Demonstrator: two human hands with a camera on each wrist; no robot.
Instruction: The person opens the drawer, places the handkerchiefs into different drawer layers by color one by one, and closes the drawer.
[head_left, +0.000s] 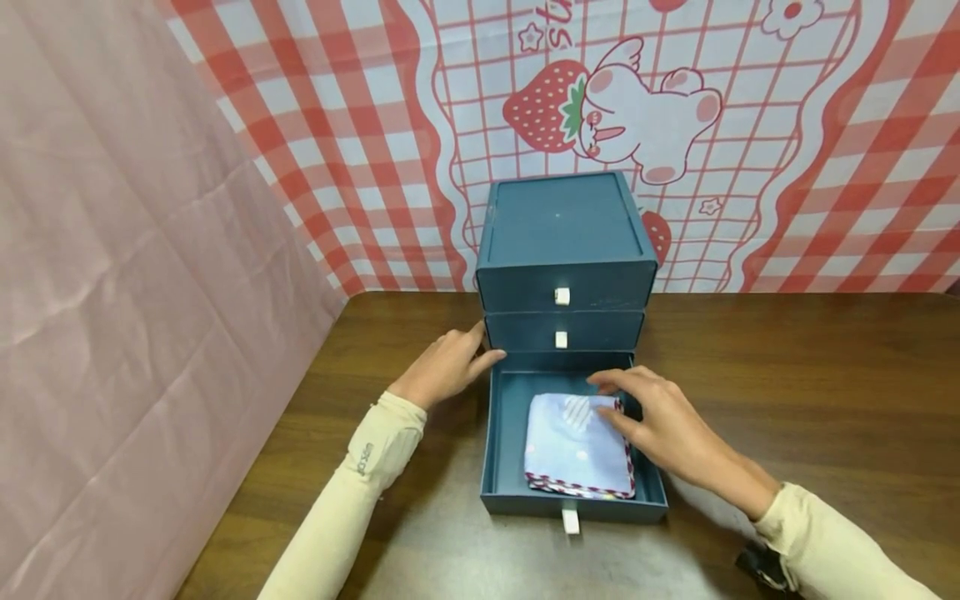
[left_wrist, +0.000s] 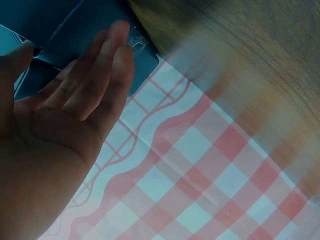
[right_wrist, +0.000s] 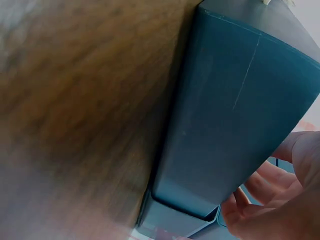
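Note:
A blue three-drawer box stands on the table, its bottom drawer pulled out toward me. In that drawer lies a folded pale-blue cloth with a dark red and white stitched edge. My left hand rests against the box's left side, fingers fairly straight, thumb by the drawer's back left corner. Over the drawer's right wall reaches my right hand, its thumb and fingers apart above the cloth's back right corner. Whether the thumb touches the cloth I cannot tell. The right wrist view shows the drawer's outer wall beside that hand.
The wooden table runs out on both sides of the box. Behind it hangs a red-checked cloth with a strawberry and rabbit print. A pink curtain borders the left. White pull tabs stick out from the drawer fronts.

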